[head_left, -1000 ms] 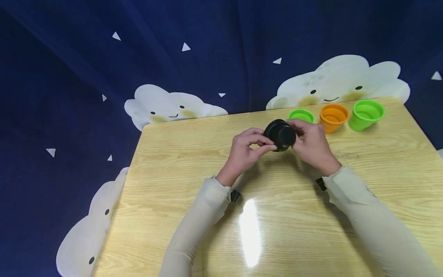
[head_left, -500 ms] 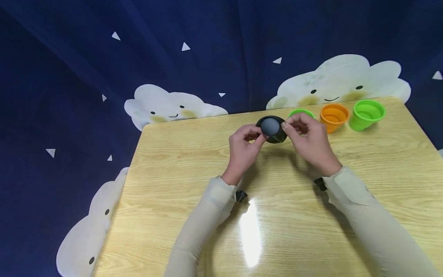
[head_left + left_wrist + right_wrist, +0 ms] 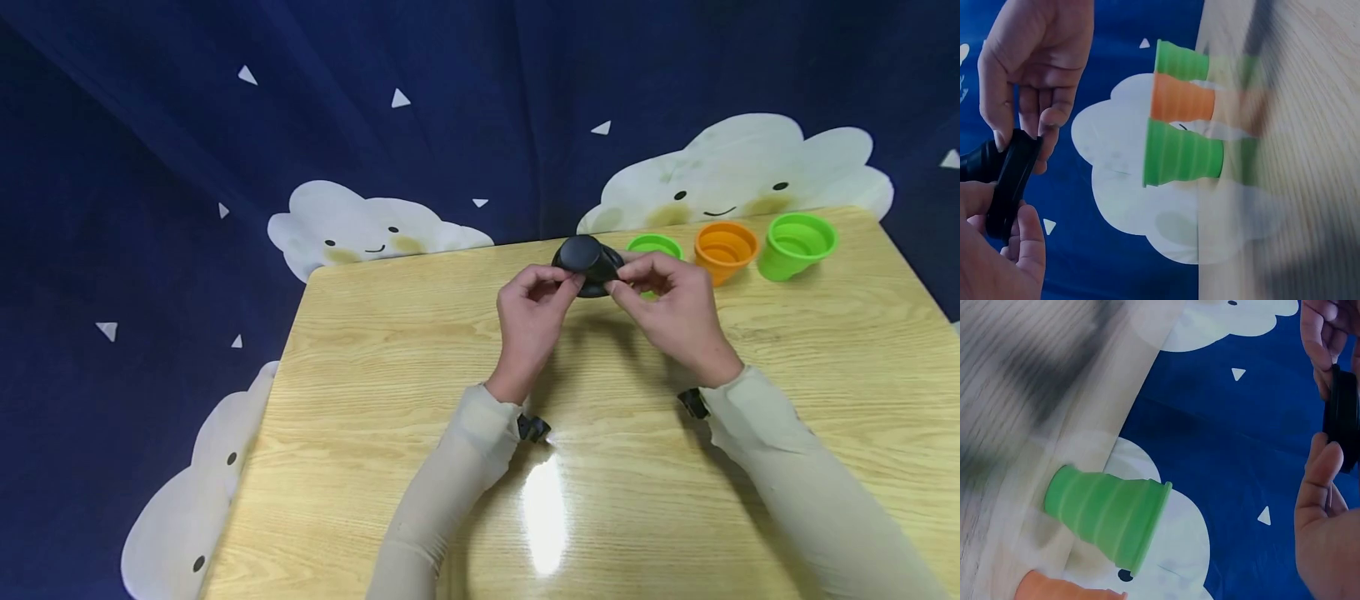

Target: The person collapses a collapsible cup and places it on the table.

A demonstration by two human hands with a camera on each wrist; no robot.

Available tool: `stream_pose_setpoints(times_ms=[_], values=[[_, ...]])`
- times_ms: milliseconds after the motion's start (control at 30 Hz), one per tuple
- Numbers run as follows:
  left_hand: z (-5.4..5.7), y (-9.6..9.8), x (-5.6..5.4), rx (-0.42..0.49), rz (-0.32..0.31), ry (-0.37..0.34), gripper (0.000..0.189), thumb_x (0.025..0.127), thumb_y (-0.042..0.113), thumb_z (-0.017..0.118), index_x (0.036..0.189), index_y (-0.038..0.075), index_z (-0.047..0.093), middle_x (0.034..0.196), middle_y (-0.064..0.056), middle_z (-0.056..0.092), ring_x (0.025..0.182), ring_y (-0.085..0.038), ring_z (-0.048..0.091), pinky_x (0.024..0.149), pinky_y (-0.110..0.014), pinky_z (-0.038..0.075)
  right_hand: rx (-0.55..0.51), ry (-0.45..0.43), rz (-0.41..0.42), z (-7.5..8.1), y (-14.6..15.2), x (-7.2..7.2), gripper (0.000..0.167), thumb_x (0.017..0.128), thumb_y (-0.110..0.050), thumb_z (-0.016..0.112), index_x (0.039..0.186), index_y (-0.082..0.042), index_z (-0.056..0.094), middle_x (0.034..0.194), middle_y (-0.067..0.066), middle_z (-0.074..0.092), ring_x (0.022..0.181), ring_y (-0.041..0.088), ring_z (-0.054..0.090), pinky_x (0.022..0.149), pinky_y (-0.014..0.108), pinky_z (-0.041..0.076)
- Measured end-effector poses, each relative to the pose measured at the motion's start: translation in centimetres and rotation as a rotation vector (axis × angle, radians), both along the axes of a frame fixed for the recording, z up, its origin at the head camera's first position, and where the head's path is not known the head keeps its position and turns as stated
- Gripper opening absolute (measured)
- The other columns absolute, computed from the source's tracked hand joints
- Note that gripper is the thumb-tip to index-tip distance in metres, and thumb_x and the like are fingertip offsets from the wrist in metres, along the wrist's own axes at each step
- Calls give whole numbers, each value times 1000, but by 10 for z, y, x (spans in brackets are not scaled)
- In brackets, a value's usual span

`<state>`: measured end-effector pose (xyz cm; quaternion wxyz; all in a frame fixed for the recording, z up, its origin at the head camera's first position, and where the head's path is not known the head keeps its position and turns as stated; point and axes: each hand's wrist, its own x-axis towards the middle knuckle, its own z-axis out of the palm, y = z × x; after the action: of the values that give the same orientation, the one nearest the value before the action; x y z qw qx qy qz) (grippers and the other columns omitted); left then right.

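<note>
Both hands hold a black collapsible cup (image 3: 581, 253) above the far part of the wooden table. Its wide rim and narrower raised base show in the left wrist view, where the cup (image 3: 1013, 187) is partly folded. My left hand (image 3: 531, 323) pinches the cup's near left side between thumb and fingers. On the other side, my right hand (image 3: 677, 312) grips the rim with thumb and fingertips. A green cup (image 3: 656, 245) stands just behind the right hand, partly hidden by it. The far side of the black cup cannot be seen.
An orange cup (image 3: 724, 251) and another green cup (image 3: 797, 246) stand upright in a row along the back right of the table (image 3: 360, 350). Behind the table edge hangs a dark blue curtain (image 3: 450, 125) with white clouds.
The black cup has moved slightly left and away from me and been tilted, its base now raised toward the top. The left hand has shifted along its rim. The standing cups stay put.
</note>
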<state>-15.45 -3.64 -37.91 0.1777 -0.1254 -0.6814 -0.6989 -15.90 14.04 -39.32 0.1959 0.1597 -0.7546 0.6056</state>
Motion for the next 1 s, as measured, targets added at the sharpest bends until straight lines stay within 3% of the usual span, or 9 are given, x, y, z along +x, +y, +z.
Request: stream_pose_setpoints(times_ms=[200, 400, 467, 533, 633, 800, 1000], values=[[2, -1, 3, -9, -15, 49, 5, 85, -12, 73, 85, -13, 68, 93, -24, 69, 77, -34, 68, 69, -35, 61, 8, 17, -19, 3, -2, 0, 8, 80, 12, 77, 84, 7, 72, 111, 20, 71, 97, 6, 67, 68, 15, 55], [4, -2, 7, -99, -58, 174, 5, 80, -18, 73, 82, -16, 70, 99, -30, 66, 93, -38, 67, 75, -45, 62, 92, 59, -122, 2, -3, -4, 11, 75, 9, 82, 72, 2, 74, 98, 14, 75, 84, 2, 63, 58, 14, 44], [-2, -3, 4, -125, -67, 187, 5, 79, -18, 74, 82, -15, 70, 99, -30, 66, 93, -38, 67, 75, -45, 62, 119, 59, -147, 2, -3, -4, 12, 75, 7, 84, 70, 1, 74, 96, 13, 75, 82, 1, 62, 58, 15, 42], [-11, -4, -2, -139, -73, 160, 6, 79, -16, 76, 83, -13, 72, 98, -27, 67, 91, -34, 68, 76, -41, 62, 132, 45, -156, 2, -2, -4, 11, 75, 4, 85, 72, 1, 75, 95, 13, 75, 83, 1, 62, 59, 14, 44], [-23, -7, -11, -107, -103, 65, 6, 80, -12, 78, 84, -10, 74, 98, -20, 70, 89, -25, 70, 77, -37, 62, 99, -4, -123, 2, 0, -4, 9, 76, 4, 84, 75, 2, 76, 99, 14, 74, 87, 3, 64, 64, 14, 49], [-28, -11, -16, 32, -196, -119, 8, 81, -8, 79, 86, -8, 73, 93, -12, 72, 82, -18, 71, 78, -39, 62, -38, -98, 1, 1, 3, -3, 10, 76, 13, 78, 81, 8, 72, 96, 8, 72, 84, 9, 67, 69, 15, 56], [-26, -13, -16, 129, -304, -217, 8, 80, -14, 76, 85, -9, 70, 87, -16, 69, 76, -17, 69, 74, -34, 62, -484, -253, 319, 5, 8, 0, 15, 85, 22, 61, 82, 8, 64, 85, 11, 62, 68, 16, 61, 64, 21, 58]])
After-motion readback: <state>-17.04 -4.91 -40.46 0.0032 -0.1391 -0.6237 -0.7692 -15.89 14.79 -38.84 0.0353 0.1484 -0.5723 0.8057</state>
